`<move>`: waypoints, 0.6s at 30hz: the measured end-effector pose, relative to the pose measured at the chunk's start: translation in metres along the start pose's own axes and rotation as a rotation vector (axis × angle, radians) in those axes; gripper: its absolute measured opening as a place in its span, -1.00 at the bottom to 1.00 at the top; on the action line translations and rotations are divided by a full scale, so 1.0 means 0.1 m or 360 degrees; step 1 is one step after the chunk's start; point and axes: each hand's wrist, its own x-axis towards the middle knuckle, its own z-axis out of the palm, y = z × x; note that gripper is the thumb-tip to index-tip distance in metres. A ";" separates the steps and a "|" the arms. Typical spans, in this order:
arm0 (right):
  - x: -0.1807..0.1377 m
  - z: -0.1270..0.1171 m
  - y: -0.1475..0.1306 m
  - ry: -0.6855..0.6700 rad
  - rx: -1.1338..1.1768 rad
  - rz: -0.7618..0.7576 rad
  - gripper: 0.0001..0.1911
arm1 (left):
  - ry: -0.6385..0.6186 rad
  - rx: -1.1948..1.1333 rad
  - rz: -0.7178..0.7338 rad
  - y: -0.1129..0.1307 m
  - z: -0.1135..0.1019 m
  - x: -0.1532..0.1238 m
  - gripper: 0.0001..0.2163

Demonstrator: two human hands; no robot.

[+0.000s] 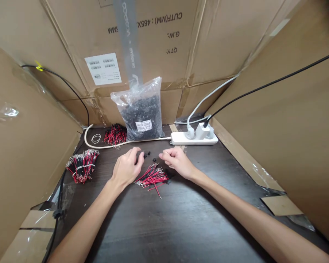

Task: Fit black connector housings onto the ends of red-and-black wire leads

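My left hand (126,166) rests low over the dark table with its thumb and index finger curved and apart. Just beyond its fingertips lie a few small black plastic pieces (154,160). My right hand (181,163) is closed in a pinch to the right of these pieces; whatever its fingertips hold, if anything, is too small to make out. Between and below both hands is a loose pile of short red and black wires (153,179) with metal ends. A clear bag (141,111) full of small black parts stands behind the hands.
At the left sits a tied bundle of red and black wires (83,166); more wires (115,134) lie beside the bag. A white power strip (194,138) with plugs is at the back right, its cord (107,147) running left. Cardboard walls (276,109) enclose the table.
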 end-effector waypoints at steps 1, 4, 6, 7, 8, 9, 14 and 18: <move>0.00 0.00 0.00 0.0002 -0.0009 -0.0002 -0.46 | -0.0009 -0.0005 0.0003 0.00 0.00 0.00 -0.79; 0.00 -0.01 0.02 -0.0008 -0.0030 -0.0011 -0.46 | -0.0041 0.0019 -0.0004 0.01 0.02 -0.02 -0.77; 0.00 -0.02 0.02 -0.0010 -0.0027 -0.0011 -0.46 | -0.0031 0.0025 -0.0013 0.00 0.04 -0.01 -0.77; 0.00 -0.02 0.03 -0.0005 -0.0023 -0.0011 -0.46 | -0.0012 0.0018 -0.0013 0.00 0.04 0.01 -0.78; 0.00 -0.02 0.03 0.0001 -0.0019 -0.0011 -0.46 | 0.0017 0.0009 -0.0007 0.01 0.03 0.03 -0.79; 0.00 -0.02 0.03 0.0006 -0.0018 -0.0011 -0.46 | 0.0053 0.0001 0.0004 0.02 0.00 0.06 -0.81; 0.01 -0.02 0.01 -0.0019 0.0006 0.0003 -0.44 | 0.0300 0.0016 0.0029 0.23 -0.41 -0.12 -0.86; 0.01 -0.01 0.00 -0.0003 0.0044 0.0037 -0.44 | 0.0415 -0.0217 -0.0409 0.54 -0.75 -1.04 -0.68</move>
